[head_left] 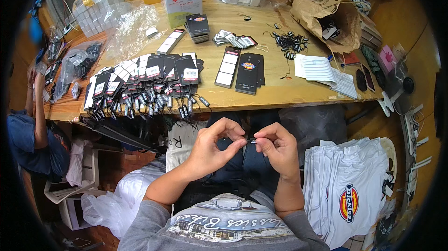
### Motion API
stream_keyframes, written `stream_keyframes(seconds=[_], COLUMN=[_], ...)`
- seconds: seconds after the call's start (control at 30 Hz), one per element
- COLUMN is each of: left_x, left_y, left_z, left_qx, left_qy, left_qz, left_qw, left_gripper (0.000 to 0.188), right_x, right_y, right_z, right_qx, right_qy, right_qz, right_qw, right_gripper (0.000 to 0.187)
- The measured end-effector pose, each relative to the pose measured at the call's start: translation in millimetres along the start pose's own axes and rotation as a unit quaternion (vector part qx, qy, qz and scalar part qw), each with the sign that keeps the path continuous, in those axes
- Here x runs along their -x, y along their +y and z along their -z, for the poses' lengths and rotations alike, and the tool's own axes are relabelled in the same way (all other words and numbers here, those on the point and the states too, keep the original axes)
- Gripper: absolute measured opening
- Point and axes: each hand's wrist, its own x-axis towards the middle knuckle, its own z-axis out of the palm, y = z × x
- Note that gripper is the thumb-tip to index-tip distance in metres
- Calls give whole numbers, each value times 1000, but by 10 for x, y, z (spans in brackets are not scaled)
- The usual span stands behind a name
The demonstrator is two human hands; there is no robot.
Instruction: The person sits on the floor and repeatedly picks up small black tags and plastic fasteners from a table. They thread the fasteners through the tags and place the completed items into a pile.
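Over my lap, my left hand and my right hand are raised close together in front of the table edge. Between the right thumb and fingertips is a small black string seal with pale marks. The left thumb and index finger pinch together beside it; what they hold, possibly its thin cord, is too small to make out. On the table ahead lie a tall black hang tag and a black-and-white tag stack. A spread of strung hang tags with dangling seals covers the left front. A tangle of loose string seals lies farther right.
A carton, a dark card stack and a brown paper bag stand farther back. Papers lie at the right. Folded white shirts are piled beside me. Another person works at the far left.
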Motion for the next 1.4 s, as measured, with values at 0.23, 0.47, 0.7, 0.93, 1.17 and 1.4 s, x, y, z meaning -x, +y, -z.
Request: stream_keyframes(seconds=[0.23, 0.47, 0.7, 0.93, 1.17, 1.4], left_x=[-27, -70, -49, 89, 147, -106], left_y=[41, -6, -122, -312, 112, 818], left_z=[50, 69, 162, 313, 720, 1715], left_qx=[69, 169, 149, 387, 41, -430], left_qy=[-47, -100, -131, -328, -251, 36], left_qz=[51, 61, 10, 142, -68, -91], left_qw=[995, 979, 980, 850, 965, 898], left_gripper=[23, 29, 40, 52, 20, 30], right_x=[-7, -5, 20, -253, -580, -812], right_y=[-33, -10, 1, -396, -708, -959], right_z=[38, 19, -60, -136, -423, -601], right_qx=[62, 40, 9, 64, 124, 98], right_qy=[-36, -59, -89, -122, -212, -221], right_qz=[20, 21, 16, 68, 102, 117], right_qw=[997, 997, 996, 988, 964, 963], right_gripper=[9, 10, 7, 9, 9, 5])
